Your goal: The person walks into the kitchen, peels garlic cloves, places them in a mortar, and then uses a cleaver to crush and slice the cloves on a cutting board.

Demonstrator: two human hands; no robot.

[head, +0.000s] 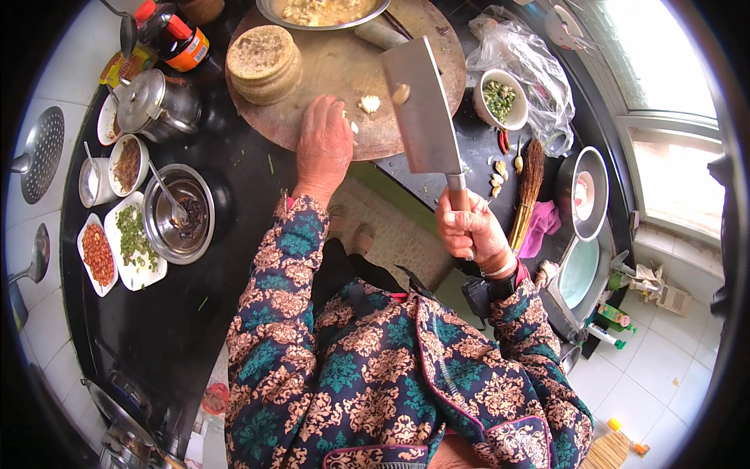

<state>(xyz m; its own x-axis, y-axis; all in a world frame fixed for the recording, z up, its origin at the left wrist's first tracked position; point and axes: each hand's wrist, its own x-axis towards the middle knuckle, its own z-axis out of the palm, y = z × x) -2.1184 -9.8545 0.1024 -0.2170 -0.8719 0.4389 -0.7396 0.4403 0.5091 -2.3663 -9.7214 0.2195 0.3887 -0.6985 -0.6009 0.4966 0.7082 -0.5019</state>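
My right hand (473,231) grips the wooden handle of a cleaver (423,117). Its broad blade is raised over the right side of a round wooden chopping board (334,76). A flattened piece of garlic (401,94) clings to the blade. My left hand (325,143) rests on the board's near edge, fingers together and pointing away from me. What lies under its fingers is hidden. Small white garlic bits (354,127) show beside the fingertips, and a crushed garlic clove (369,104) lies a little to their right.
A wooden stump block (263,64) and a metal basin of food (322,13) occupy the board's far side. Leftward stand a lidded pot (140,102), a steel bowl with a spoon (176,243) and dishes of peanuts (99,255) and chopped greens (133,234). Rightward are a herb bowl (499,102) and a straw brush (529,187).
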